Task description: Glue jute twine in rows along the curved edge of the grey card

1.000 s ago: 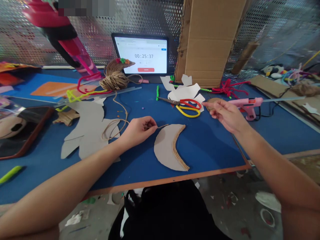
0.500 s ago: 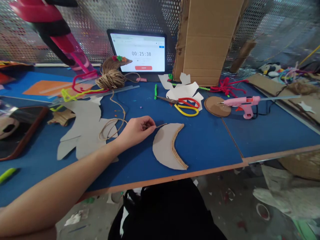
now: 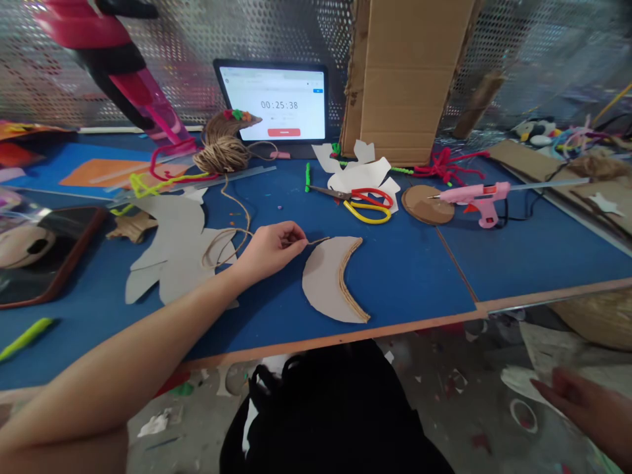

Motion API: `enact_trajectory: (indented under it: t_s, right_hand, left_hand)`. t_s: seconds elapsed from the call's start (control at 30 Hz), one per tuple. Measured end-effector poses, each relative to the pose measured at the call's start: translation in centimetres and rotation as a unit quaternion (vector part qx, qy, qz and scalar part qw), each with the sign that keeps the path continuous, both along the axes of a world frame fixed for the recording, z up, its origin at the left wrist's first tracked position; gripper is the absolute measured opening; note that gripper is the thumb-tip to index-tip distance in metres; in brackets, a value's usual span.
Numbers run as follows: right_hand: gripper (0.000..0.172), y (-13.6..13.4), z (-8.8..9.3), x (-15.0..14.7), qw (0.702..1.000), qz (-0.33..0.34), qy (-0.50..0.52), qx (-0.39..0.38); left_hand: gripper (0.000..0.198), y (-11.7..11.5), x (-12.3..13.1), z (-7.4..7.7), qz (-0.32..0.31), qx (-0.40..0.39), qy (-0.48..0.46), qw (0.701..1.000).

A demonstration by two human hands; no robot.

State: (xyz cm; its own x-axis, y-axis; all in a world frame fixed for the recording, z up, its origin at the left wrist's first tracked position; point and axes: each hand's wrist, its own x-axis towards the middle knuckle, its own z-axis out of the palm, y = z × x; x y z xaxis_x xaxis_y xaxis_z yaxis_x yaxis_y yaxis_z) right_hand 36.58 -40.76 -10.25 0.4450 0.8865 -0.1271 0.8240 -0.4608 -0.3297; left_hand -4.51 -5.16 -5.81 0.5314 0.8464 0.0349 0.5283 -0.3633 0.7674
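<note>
The left hand (image 3: 269,249) rests low over the blue table (image 3: 409,276), its thumb and fingertips pinching a thin strand of jute twine (image 3: 318,241). The strand's free end sticks out to the right, just beside the upper edge of a gray cardboard crescent (image 3: 322,283). The crescent lies flat on the table, its points facing right. A tight line of twine (image 3: 349,283) runs along its whole inner curve, sitting snugly on the edge from tip to tip.

Loose twine loops (image 3: 222,247) lie on a larger cardboard cutout (image 3: 172,257) left of the hand, leading back to a twine bundle (image 3: 220,155). Beyond the crescent lie scissors (image 3: 363,205), a round cardboard disc (image 3: 427,204) and a pink glue gun (image 3: 481,196).

The right hand (image 3: 575,401) is down past the table edge at the lower right, fingers loosely apart, near a pale sheet (image 3: 543,349); whether it touches the sheet is unclear.
</note>
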Motion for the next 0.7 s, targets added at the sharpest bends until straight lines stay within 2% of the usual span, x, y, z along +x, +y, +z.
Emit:
enact_trajectory:
  t_s: [0.07, 0.1, 0.13, 0.17, 0.2, 0.23, 0.27, 0.33, 0.4, 0.5, 0.6, 0.7]
  right_hand:
    - [0.020, 2.5, 1.0, -0.3, 0.995, 0.092, 0.024, -0.031]
    - [0.006, 3.7, 1.9, -1.1, 0.986, 0.163, 0.038, -0.015]
    - [0.027, 5.1, 3.1, -2.3, 0.973, 0.229, 0.035, 0.016]
    - [0.047, 6.4, 4.4, -3.8, 0.954, 0.297, 0.035, 0.006]
    - [0.054, 7.9, 5.8, -5.3, 0.939, 0.342, 0.037, 0.014]
    - [0.048, 9.5, 7.0, -6.9, 0.924, 0.377, 0.058, 0.030]
    - [0.031, 11.3, 8.0, -8.4, 0.921, 0.380, 0.060, 0.061]
    - [0.014, 15.1, 9.2, -10.9, 0.896, 0.411, 0.028, 0.163]
    - [0.009, 19.0, 9.2, -12.8, 0.866, 0.448, -0.026, 0.221]
    - [0.010, 23.7, 7.6, -14.9, 0.819, 0.506, -0.107, 0.247]
    - [0.013, 26.4, 5.9, -16.2, 0.794, 0.551, -0.122, 0.226]
    - [0.014, 27.4, 5.2, -16.8, 0.789, 0.567, -0.090, 0.216]
  left_hand:
    - [0.021, 0.1, 0.0, -0.1, -0.002, -0.001, -0.002, 1.000]
    - [0.021, 0.1, 0.0, -0.1, -0.003, -0.002, -0.004, 1.000]
    - [0.021, 0.2, 0.0, -0.2, -0.004, -0.002, -0.005, 1.000]
    - [0.021, 0.2, -0.1, -0.2, -0.004, -0.002, -0.007, 1.000]
    - [0.021, 0.3, -0.1, -0.2, -0.004, -0.001, -0.009, 1.000]
    - [0.021, 0.2, -0.1, -0.2, -0.001, 0.001, -0.011, 1.000]
    - [0.021, 0.1, -0.1, -0.1, 0.004, 0.003, -0.014, 1.000]
    - [0.020, -0.4, -0.2, 0.2, 0.013, 0.030, -0.019, 0.999]
    - [0.018, -1.0, -0.3, 0.5, -0.001, 0.101, -0.019, 0.995]
    - [0.016, -1.9, -0.3, 0.5, -0.081, 0.189, 0.001, 0.979]
    - [0.018, -2.0, -0.2, 0.0, -0.151, 0.185, 0.037, 0.970]
    - [0.019, -1.7, 0.1, -0.5, -0.173, 0.178, 0.058, 0.967]
